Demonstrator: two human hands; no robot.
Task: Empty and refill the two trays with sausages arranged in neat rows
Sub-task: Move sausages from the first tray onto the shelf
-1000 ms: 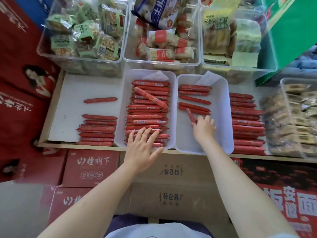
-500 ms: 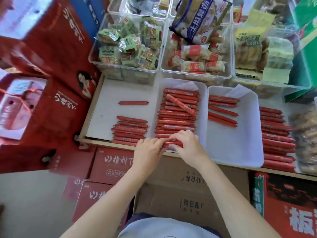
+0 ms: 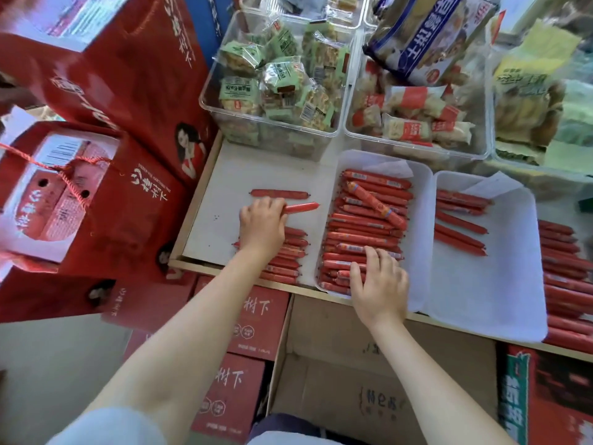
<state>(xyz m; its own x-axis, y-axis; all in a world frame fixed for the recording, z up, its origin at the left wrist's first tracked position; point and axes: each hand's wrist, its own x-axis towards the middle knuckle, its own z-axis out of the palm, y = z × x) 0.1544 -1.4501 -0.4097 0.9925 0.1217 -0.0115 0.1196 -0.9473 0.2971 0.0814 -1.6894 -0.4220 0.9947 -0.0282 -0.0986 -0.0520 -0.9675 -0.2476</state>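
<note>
Our left hand (image 3: 261,224) has its grip curled round one sausage (image 3: 301,207) over the bench (image 3: 208,226), just beyond the loose pile (image 3: 288,255) there. Our right hand (image 3: 377,281) lies flat, fingers relaxed, on the near rows in the left tray (image 3: 420,200). That tray looks nearly full; the right tray (image 3: 500,284) holds only a few at its far end. Emptying seems barely begun, refilling not yet.

Two white trays (image 3: 423,200), five sausages (image 3: 460,224) in the right tray, two hands (image 3: 378,284).
</note>
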